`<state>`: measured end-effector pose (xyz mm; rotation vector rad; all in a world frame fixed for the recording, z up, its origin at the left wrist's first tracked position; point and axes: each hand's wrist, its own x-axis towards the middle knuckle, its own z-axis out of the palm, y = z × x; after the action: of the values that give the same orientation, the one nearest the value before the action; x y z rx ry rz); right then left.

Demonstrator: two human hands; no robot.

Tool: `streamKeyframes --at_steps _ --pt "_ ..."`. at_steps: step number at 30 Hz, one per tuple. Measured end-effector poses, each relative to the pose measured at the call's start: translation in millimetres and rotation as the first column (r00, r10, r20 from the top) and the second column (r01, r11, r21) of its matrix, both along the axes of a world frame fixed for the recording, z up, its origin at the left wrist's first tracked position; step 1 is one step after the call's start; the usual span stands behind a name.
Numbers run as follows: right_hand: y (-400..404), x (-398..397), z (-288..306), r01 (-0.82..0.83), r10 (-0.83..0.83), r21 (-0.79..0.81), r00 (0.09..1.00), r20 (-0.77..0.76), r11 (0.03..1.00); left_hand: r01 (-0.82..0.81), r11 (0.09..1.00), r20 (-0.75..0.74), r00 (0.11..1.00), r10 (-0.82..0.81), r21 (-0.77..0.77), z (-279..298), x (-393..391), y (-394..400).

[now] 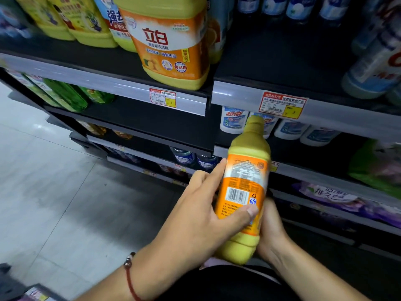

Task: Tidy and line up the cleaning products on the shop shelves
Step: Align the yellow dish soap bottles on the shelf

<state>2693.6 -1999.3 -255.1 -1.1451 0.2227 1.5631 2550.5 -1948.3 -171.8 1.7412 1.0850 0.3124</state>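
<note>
Head view, both hands gripping smooth yellow plastic bottle [244, 187], orange label

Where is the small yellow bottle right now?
Head view, lower centre: the small bottle is held off the shelves between the left hand and right hand, below the big orange jug.

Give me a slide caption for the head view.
Both hands hold a yellow bottle before the shelves.

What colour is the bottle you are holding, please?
Yellow bottle with an orange label, in the head view.
</note>
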Motion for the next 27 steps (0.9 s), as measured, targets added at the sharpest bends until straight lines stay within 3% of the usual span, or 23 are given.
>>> streamKeyframes --at_steps 8,14,22,27 --pt "12 -13 1 -0.063 0.058 0.026 0.987 0.152 0.998 -0.059 0.986 0.054 0.996 0.068 -0.154 -7 -37 28" --pt "31 -45 25 -0.223 0.19 0.047 0.907 0.377 0.974 -0.11 0.942 0.179 0.968 0.173 -0.316 -14 -78 54" --pt "95 -124 53 -0.35 0.232 0.037 0.694 0.681 0.936 -0.2 0.931 0.151 0.955 0.255 -0.305 -28 -174 125" --pt "142 -184 74 -0.326 0.168 0.064 0.633 0.755 0.943 -0.184 0.947 0.184 0.954 0.236 -0.263 -25 -234 180"
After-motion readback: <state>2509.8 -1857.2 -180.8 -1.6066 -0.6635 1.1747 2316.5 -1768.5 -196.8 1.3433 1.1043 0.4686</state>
